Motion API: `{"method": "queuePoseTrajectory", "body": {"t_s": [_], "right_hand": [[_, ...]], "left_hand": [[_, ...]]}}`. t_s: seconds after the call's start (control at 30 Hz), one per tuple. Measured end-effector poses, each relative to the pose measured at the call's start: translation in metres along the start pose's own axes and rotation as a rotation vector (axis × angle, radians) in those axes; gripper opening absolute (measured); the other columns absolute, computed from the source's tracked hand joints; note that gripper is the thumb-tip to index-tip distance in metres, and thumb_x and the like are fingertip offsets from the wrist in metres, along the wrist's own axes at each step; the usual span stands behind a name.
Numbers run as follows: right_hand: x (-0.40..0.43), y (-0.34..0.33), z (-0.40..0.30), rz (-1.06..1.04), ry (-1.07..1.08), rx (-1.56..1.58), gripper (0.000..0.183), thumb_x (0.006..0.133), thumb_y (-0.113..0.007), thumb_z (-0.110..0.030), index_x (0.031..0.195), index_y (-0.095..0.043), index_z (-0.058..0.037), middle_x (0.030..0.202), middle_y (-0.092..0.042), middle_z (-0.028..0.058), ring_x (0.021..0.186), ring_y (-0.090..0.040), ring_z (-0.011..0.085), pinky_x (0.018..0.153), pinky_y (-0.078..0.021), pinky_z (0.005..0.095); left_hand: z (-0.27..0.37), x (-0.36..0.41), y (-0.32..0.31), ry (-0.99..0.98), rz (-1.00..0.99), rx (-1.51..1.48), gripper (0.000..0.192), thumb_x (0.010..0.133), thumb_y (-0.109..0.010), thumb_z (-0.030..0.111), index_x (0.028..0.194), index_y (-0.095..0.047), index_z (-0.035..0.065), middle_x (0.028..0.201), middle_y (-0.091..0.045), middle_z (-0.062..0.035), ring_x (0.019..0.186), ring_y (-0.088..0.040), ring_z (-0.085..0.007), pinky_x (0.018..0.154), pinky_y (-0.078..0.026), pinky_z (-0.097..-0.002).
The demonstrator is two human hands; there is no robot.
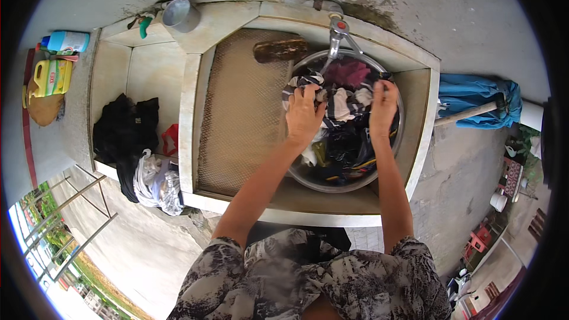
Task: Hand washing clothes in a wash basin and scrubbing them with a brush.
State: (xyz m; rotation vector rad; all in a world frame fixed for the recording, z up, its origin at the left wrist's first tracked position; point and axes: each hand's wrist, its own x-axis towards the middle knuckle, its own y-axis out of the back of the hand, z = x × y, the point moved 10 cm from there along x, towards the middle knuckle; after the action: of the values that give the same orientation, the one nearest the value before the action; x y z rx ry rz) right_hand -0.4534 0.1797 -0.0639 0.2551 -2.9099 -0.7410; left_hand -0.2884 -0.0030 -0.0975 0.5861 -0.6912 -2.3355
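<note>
A black-and-white striped cloth [342,109] is bunched across a round metal basin [397,142]. My left hand [304,111] grips its left part, fingers curled over the folds. At the cloth's right end is my right hand [383,109], slightly blurred, its fingers closed on the fabric. Beneath lie dark wet clothes [342,149] and, towards the back, a dark pink cloth [346,73]. A metal tap [336,38] with a red dot on top stands over the basin's back rim, and water appears to run from it.
Left of the basin is a ridged washboard slab [244,120] with a dark wooden block [280,50]. A black garment [126,124] and pale clothes [158,182] lie in the left compartment and over its edge. A metal cup [181,15] stands behind. Blue cloth [480,100] hangs at right.
</note>
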Motion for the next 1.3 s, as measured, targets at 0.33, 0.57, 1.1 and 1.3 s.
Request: {"method": "queuePoseTrajectory", "body": {"t_s": [0.33,0.57,1.1,1.3], "right_hand": [[-0.055,-0.113,0.042,-0.389,0.324,-0.516,0.060,0.072,-0.068,-0.014,0.128,-0.045,-0.0107,0.115,-0.051,0.0167,0.103,-0.049,0.0374,0.090,-0.0410,0.0464],[-0.077,-0.194,0.126,-1.371,0.173,-1.114,0.044,0.078,-0.056,-0.013,0.121,-0.055,-0.0037,0.115,-0.057,0.0210,0.110,-0.052,0.0366,0.097,-0.0386,0.0474],[-0.099,-0.063,0.060,-0.489,0.134,-0.456,0.035,0.078,-0.063,-0.002,0.111,-0.050,-0.0045,0.100,-0.056,0.0199,0.091,-0.057,0.0387,0.083,-0.0443,0.0420],[-0.038,-0.014,-0.022,-0.555,-0.216,0.358,0.032,0.084,-0.067,-0.011,0.113,-0.053,-0.0082,0.097,-0.058,0.0022,0.086,-0.055,0.0107,0.079,-0.0440,0.0271]], "left_hand": [[-0.060,-0.006,-0.113,-0.067,-0.137,0.662,0.018,0.085,-0.056,0.017,0.099,-0.065,0.0104,0.106,-0.056,-0.0110,0.100,-0.053,-0.0323,0.080,-0.049,-0.0416],[-0.063,-0.001,-0.123,-0.174,-0.246,0.566,0.020,0.079,-0.056,0.016,0.094,-0.065,0.0058,0.094,-0.062,-0.0154,0.089,-0.060,-0.0324,0.080,-0.046,-0.0432],[-0.055,-0.016,-0.069,-0.026,-0.012,-0.004,0.038,0.084,-0.052,0.016,0.121,-0.058,0.0163,0.120,-0.052,-0.0236,0.110,-0.052,-0.0381,0.090,-0.046,-0.0430],[-0.061,-0.052,-0.050,0.087,0.038,-0.386,0.057,0.082,-0.049,0.001,0.137,-0.040,0.0145,0.129,-0.045,-0.0265,0.111,-0.049,-0.0454,0.095,-0.041,-0.0453]]}}
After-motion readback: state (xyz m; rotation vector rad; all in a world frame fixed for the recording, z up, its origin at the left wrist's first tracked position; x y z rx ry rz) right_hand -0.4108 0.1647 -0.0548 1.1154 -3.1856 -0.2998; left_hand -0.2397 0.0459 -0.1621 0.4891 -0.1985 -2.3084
